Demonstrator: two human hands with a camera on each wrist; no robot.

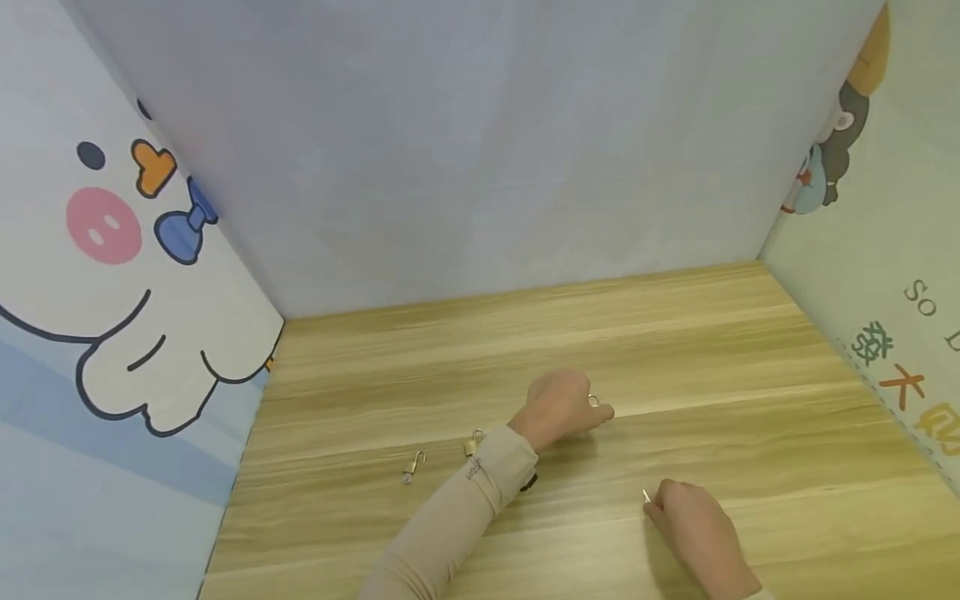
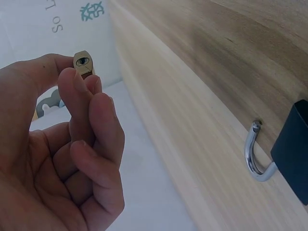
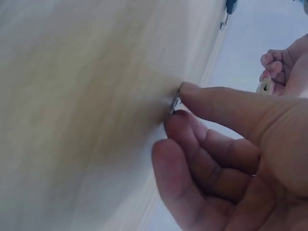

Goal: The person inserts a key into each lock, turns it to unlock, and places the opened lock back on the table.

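My left hand (image 1: 558,408) pinches a small brass padlock (image 2: 83,62) between thumb and fingertips. Its keyhole end faces the left wrist camera, and the fingers cover most of its body. In the head view only a ring of metal shows past that hand. Lower and to the right, my right hand (image 1: 693,529) holds a thin silvery piece, which looks like a small key (image 1: 646,496), between thumb and index finger. Close to the tabletop in the right wrist view, the key (image 3: 176,100) is mostly covered by the fingertips.
A brass padlock (image 1: 472,447) with its shackle raised lies beside the left sleeve. Farther left is another open padlock (image 1: 415,465) with a round key head at its end. A dark padlock (image 2: 292,151) with an open shackle (image 2: 251,154) lies on the wood-grain table (image 1: 360,367). Printed cloth walls surround the table.
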